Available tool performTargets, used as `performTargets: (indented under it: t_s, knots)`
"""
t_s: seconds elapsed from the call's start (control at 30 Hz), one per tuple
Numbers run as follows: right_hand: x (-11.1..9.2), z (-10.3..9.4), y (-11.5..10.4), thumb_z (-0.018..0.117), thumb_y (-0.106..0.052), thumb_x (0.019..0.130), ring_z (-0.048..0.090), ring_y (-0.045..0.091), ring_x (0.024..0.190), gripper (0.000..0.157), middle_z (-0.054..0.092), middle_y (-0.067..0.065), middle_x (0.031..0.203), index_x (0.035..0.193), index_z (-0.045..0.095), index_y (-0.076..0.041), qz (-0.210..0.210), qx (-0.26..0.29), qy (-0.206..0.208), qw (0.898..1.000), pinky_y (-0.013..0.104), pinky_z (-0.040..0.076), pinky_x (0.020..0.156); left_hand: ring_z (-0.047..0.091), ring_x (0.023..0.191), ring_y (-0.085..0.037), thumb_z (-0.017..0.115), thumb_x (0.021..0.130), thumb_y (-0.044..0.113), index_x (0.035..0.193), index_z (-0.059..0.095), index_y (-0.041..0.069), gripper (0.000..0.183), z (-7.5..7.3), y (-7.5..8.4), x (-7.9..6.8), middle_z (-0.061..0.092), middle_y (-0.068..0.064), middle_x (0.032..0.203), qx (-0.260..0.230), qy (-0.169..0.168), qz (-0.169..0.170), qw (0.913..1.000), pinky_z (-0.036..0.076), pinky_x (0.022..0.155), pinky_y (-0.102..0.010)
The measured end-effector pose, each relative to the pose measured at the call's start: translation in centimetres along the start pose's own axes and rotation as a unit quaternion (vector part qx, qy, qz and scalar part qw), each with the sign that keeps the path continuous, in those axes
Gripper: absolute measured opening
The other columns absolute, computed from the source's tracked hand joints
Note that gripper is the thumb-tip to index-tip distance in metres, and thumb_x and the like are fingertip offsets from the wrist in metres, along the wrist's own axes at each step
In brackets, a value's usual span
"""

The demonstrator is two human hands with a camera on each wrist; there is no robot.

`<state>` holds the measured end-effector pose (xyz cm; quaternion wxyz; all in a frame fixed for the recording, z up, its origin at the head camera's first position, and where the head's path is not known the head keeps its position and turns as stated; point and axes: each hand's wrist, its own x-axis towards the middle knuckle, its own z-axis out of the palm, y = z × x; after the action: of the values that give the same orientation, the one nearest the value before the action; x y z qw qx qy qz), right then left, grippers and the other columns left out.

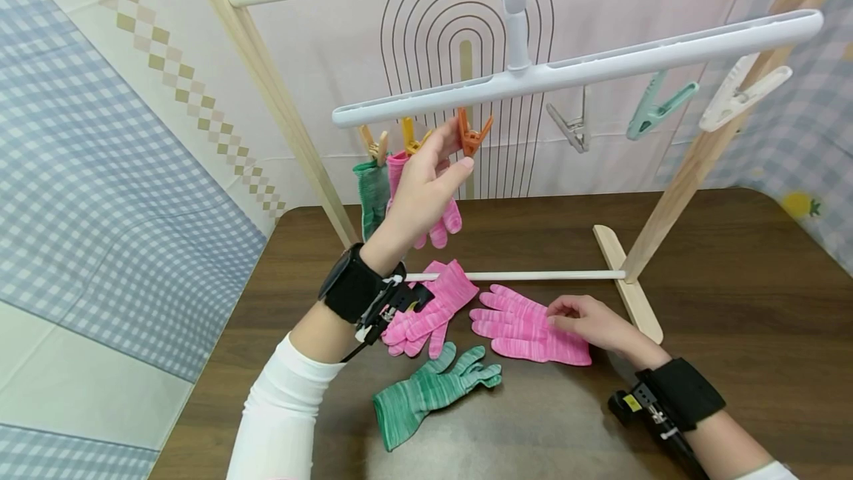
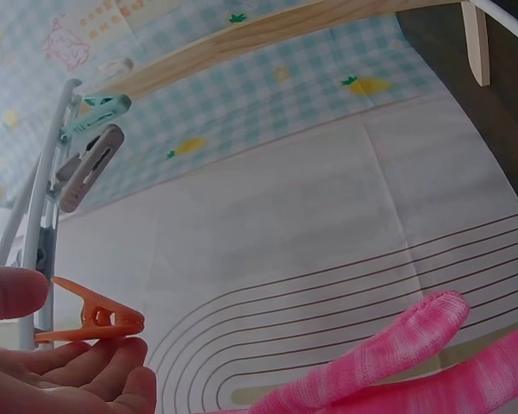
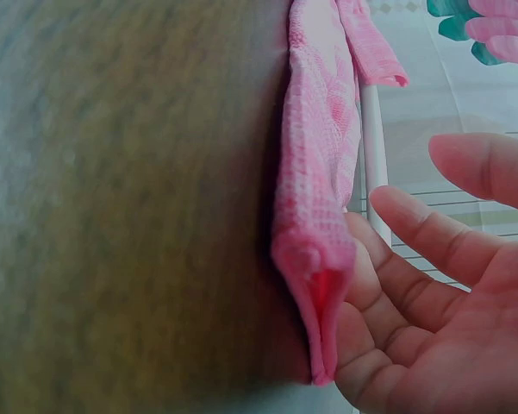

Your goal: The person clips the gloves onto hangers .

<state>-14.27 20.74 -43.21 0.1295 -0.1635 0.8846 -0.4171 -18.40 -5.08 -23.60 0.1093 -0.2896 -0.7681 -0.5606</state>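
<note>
My left hand (image 1: pixel 421 187) reaches up to an orange clothespin (image 1: pixel 472 138) hanging from the white hanger (image 1: pixel 573 74). In the left wrist view the fingertips lie under the orange clip (image 2: pixel 99 319), while the thumb stays apart from it. A pink glove (image 1: pixel 520 326) lies flat on the table, and my right hand (image 1: pixel 593 323) hovers at its cuff, fingers loosely bent. From the right wrist, the open cuff of that pink glove (image 3: pixel 315 259) shows beside the fingers, with the thumb spread away. Behind the left hand, a green glove (image 1: pixel 372 187) and a pink glove (image 1: pixel 397 169) hang from clips.
More pink gloves (image 1: pixel 433 310) and a green glove (image 1: pixel 433 395) lie on the brown table (image 1: pixel 740 302). A grey clip (image 1: pixel 573 128), a mint clip (image 1: pixel 656 111) and a white clip (image 1: pixel 740 98) hang at the right. The wooden rack (image 1: pixel 266 95) carries the hanger.
</note>
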Motion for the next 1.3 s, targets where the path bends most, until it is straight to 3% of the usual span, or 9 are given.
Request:
performTargets:
  t_s: [0.4,0.93,1.3]
  knots:
    - [0.0,0.0,-0.1,0.058,-0.018,0.085,0.047,0.019,0.075,0.02,0.055,0.005,0.082,0.098,0.06,-0.002,0.0,0.002,0.003,1.0,0.036,0.043,0.065,0.041,0.12,-0.01,0.048,0.09,0.011,0.137,0.029,0.001,0.052,-0.2,0.9,0.2,0.044,-0.013,0.135,0.004,0.01,0.002,0.9999,0.033,0.101,-0.031]
    - [-0.3,-0.3,-0.2,0.057,-0.019,0.085,0.048,0.019,0.076,0.021,0.057,0.005,0.084,0.099,0.059,-0.002,-0.006,0.009,0.006,1.0,0.036,0.043,0.065,0.038,0.12,-0.01,0.049,0.09,0.014,0.136,0.032,0.004,0.05,-0.3,1.6,0.5,0.045,-0.009,0.134,0.017,0.01,-0.018,0.9996,0.029,0.103,-0.036]
    - [-0.4,-1.0,0.0,0.059,-0.018,0.085,0.051,0.018,0.075,0.019,0.059,0.003,0.083,0.096,0.06,-0.003,-0.02,-0.046,0.081,0.995,0.036,0.046,0.066,0.037,0.122,-0.01,0.049,0.09,0.013,0.137,0.03,0.003,0.051,-0.3,1.6,0.6,0.043,-0.01,0.136,0.015,-0.001,-0.019,0.9997,0.026,0.106,-0.04]
